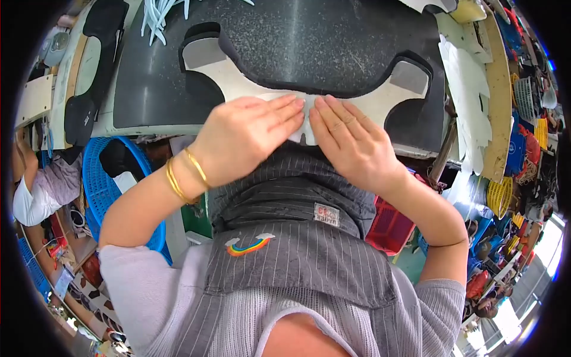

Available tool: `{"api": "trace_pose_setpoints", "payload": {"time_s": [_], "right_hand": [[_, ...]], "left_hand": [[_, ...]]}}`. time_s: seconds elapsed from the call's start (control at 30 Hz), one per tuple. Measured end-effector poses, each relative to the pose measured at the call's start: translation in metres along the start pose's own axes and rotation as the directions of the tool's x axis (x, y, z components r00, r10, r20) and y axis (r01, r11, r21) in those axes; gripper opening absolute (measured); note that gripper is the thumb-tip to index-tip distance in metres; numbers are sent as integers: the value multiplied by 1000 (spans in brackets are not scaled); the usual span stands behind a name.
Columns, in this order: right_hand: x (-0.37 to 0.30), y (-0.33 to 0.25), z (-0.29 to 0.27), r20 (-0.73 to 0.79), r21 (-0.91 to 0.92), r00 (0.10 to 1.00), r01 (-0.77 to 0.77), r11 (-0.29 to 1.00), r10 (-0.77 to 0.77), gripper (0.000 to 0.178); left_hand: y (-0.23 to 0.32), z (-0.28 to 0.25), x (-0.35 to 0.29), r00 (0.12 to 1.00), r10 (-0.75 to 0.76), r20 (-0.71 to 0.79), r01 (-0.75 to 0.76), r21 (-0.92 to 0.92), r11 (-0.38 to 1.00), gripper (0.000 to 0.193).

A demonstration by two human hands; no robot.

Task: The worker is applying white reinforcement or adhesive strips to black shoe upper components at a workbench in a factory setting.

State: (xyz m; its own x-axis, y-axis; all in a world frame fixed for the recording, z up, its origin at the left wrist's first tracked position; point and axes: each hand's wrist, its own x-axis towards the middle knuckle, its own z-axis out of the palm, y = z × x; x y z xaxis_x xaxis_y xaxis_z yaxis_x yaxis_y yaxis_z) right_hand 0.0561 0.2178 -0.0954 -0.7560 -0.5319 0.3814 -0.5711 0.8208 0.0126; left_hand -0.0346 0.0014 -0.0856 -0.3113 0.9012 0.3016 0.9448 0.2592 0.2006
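A wide beige flat cut piece lies near the front edge of a dark work table. A black foam-like shaped piece lies on top of it, leaving its lower edge and two upper tabs showing. My left hand lies flat on the beige piece's lower middle, fingers together and pointing right. My right hand lies flat beside it, fingers pointing up and left, and the fingertips nearly meet. Neither hand grips anything. Gold bangles sit on my left wrist.
White strips lie at the table's far left. Black padded pieces rest on a side surface at left. A blue basket and a red crate stand below the table. Another person's sleeve shows at far left. White cut sheets hang at right.
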Motion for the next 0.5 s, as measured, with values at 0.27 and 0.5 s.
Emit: {"api": "trace_pose_setpoints", "payload": {"time_s": [0.27, 0.5], "right_hand": [[-7, 39, -5, 117, 559, 990, -129, 819, 77, 38], [58, 86, -37, 494, 677, 869, -409, 612, 34, 34]], "left_hand": [[-1, -6, -2, 983, -132, 128, 153, -164, 975, 36], [10, -6, 12, 988, -122, 96, 112, 97, 989, 29]]}}
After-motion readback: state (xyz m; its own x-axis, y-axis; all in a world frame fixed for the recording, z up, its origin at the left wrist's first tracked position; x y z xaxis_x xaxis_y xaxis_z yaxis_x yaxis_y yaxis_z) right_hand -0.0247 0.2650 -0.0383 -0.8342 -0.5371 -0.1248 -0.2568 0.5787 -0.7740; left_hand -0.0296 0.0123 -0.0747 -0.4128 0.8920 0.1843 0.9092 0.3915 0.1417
